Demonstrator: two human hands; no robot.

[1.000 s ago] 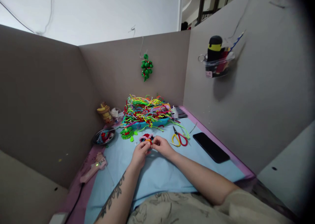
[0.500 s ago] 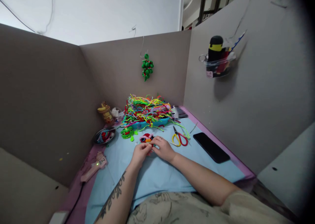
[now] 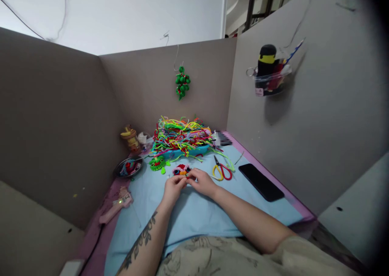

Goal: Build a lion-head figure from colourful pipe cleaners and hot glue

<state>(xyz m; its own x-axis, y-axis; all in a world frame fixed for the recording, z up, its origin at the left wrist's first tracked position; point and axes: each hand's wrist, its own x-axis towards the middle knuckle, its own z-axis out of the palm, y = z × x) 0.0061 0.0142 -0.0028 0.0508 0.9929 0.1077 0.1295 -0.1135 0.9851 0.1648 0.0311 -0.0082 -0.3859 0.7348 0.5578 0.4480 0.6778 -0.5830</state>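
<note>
My left hand (image 3: 173,190) and my right hand (image 3: 203,183) meet over the middle of the blue cloth (image 3: 194,215), fingertips pinched close together. A small reddish bit shows between them, too small to name. Just beyond the fingers lies a fuzzy red and pink figure (image 3: 181,168) with dark blue eye-like spots and an orange patch; its near part is hidden by my hands. Left of it sits a green fuzzy frog-like figure (image 3: 157,163). Scissors (image 3: 225,173) with one yellow and one red handle lie open to the right of my right hand.
Colourful pipe cleaners (image 3: 182,134) overflow a blue tray (image 3: 194,151) at the back. A metal bowl (image 3: 138,168), a pink glue gun (image 3: 113,212) with its light on and a lidded cup (image 3: 131,141) stand left. A black phone (image 3: 260,181) lies right. Grey partitions (image 3: 170,61) surround the table.
The right fingers have curled and shifted slightly at the fingertips, and a bit of red now shows there. Everything else stays in place.
</note>
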